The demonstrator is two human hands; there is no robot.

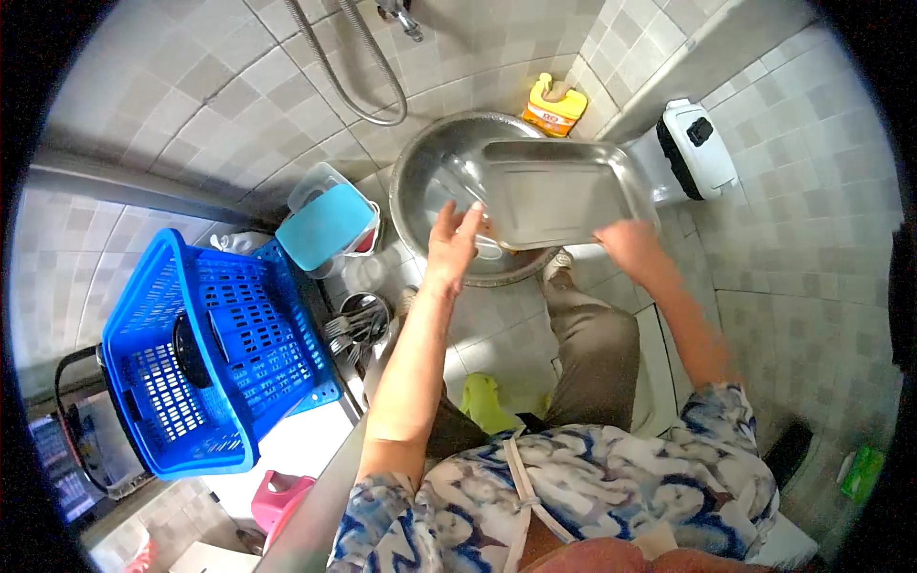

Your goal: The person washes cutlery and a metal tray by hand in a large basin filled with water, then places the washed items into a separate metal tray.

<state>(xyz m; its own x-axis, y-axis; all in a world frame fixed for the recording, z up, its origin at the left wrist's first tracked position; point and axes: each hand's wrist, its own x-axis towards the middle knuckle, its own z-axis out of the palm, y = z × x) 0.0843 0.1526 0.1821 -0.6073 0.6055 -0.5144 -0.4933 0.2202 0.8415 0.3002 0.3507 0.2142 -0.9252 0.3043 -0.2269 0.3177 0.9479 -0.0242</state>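
My right hand grips the near edge of a rectangular metal tray, which is tilted above the right part of a large round metal basin. My left hand is over the near left part of the basin, its thumb and fingers apart, with nothing seen in it. Clear, shiny items lie in the basin beside my left fingertips; they are too blurred to name. The tray hides the basin's right side.
Blue plastic baskets stand at left, near a turquoise-lidded container and a pot of forks. A yellow jug stands behind the basin. A shower hose hangs on the tiled wall. A white container is at right.
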